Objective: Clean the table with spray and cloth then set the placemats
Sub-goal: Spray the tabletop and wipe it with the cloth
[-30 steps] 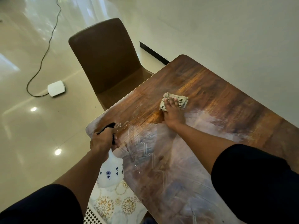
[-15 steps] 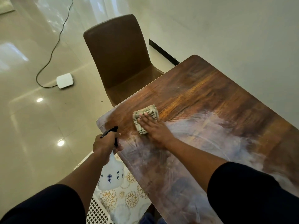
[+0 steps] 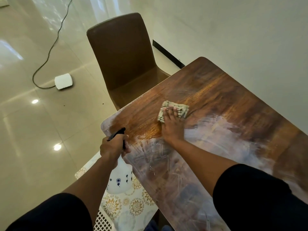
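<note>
Right hand lies flat, fingers straight, pressing the folded checked cloth onto the wooden counter, toward the end nearest the brown chair; smeared wet streaks cover the counter on the side of the cloth away from the chair. Left hand is clenched around the neck of the white spray bottle, held just off the counter's edge. Patterned placemats lie below that edge, under the bottle.
</note>
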Action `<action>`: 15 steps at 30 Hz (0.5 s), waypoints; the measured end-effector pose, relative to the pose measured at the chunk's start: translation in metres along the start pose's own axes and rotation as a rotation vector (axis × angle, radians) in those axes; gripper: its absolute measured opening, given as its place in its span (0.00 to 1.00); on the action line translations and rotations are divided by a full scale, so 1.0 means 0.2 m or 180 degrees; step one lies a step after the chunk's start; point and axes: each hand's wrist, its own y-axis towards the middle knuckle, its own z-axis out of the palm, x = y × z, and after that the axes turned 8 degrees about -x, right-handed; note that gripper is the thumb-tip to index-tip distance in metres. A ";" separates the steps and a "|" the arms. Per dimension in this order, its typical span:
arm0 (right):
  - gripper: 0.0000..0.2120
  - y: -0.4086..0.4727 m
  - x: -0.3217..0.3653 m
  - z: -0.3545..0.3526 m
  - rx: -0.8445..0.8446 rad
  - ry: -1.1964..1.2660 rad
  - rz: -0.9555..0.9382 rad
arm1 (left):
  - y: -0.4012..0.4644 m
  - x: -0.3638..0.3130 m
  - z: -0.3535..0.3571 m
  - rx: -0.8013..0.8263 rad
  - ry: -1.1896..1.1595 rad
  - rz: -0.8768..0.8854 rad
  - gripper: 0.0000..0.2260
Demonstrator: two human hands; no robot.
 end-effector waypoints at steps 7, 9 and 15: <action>0.33 -0.04 0.46 0.17 0.0492 -0.0054 -0.2097 | 0.08 -0.06 -0.05 -0.0321 0.0053 0.0172 0.07; 0.34 0.02 0.42 0.17 0.0472 -0.0043 -0.2354 | 0.10 -0.09 -0.05 -0.0306 0.0064 0.0197 0.07; 0.34 0.30 0.27 0.06 0.0454 -0.0121 -0.2238 | 0.17 -0.10 -0.06 -0.0184 0.0023 0.0134 0.08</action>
